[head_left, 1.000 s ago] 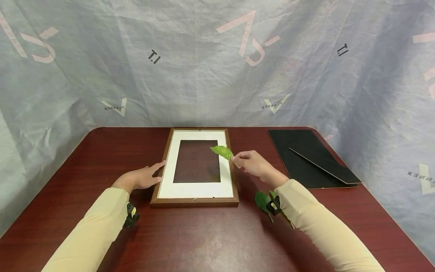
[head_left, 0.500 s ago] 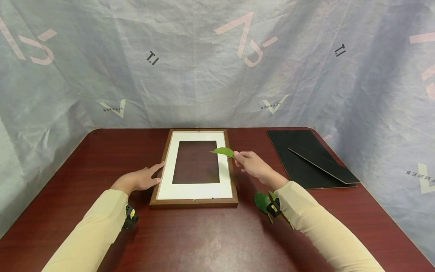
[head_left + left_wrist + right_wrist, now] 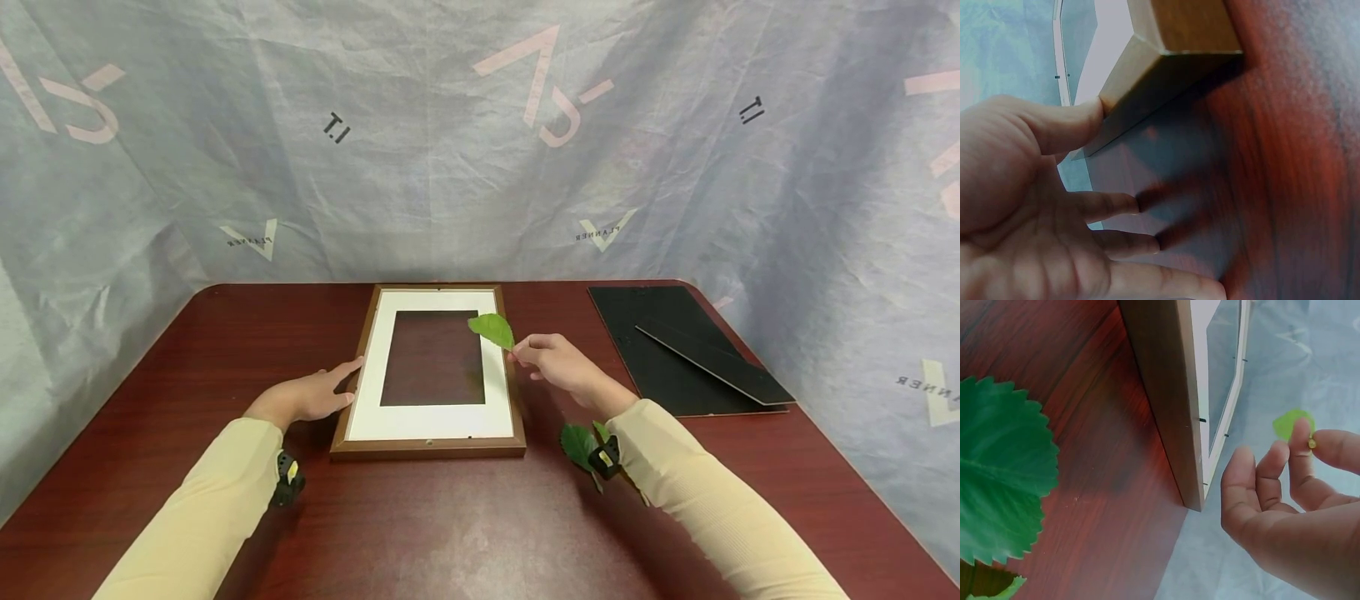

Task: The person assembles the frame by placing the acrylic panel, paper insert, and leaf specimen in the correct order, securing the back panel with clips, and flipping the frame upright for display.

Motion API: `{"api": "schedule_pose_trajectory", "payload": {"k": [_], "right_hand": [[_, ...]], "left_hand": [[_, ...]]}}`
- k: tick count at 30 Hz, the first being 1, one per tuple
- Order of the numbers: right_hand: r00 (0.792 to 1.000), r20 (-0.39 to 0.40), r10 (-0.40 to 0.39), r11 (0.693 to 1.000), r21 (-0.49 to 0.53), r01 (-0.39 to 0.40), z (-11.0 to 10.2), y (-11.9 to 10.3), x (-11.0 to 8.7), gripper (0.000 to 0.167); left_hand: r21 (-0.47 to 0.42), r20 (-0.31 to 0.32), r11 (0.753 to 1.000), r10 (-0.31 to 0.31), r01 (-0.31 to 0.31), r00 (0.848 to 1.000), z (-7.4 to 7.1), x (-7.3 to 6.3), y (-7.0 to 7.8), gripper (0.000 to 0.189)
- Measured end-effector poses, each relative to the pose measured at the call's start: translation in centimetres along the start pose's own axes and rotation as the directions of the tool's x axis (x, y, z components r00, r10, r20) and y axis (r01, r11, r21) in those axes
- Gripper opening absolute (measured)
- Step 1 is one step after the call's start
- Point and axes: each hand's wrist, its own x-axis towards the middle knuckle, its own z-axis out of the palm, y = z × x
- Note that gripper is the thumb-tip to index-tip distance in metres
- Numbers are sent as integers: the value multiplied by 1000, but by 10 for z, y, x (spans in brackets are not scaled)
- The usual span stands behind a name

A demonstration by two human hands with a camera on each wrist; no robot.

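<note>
A light green leaf (image 3: 492, 330) is pinched by its stem between the thumb and index finger of my right hand (image 3: 557, 363), held above the right side of a wooden picture frame (image 3: 427, 448). In the right wrist view the stem's end (image 3: 1312, 444) pokes out between the fingertips. Inside the picture frame lies a white mat (image 3: 432, 422) around a see-through window. My left hand (image 3: 307, 394) rests at the frame's left edge with fingers spread. The left wrist view has its thumb (image 3: 1072, 125) against the frame's side and the other fingers extended near the tabletop.
Dark green leaves (image 3: 577, 444) lie on the red-brown table (image 3: 450, 533) beneath my right wrist, partly hidden. At the right, a black backing board (image 3: 652, 312) lies flat with a narrower black panel (image 3: 716, 362) tilted over it. A grey printed cloth (image 3: 427, 167) hangs behind.
The leaf has turned in my right fingers: half a second ago it was nearly edge-on, now its broad face shows with the tip higher. My left hand has stayed at the frame's edge.
</note>
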Motion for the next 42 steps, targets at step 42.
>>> {"api": "schedule_pose_trajectory", "payload": {"k": [42], "right_hand": [[940, -325, -103, 951, -310, -3, 26, -15, 10, 13]], "left_hand": [[-10, 12, 1000, -7, 7, 1000, -1, 1, -1, 67]]}}
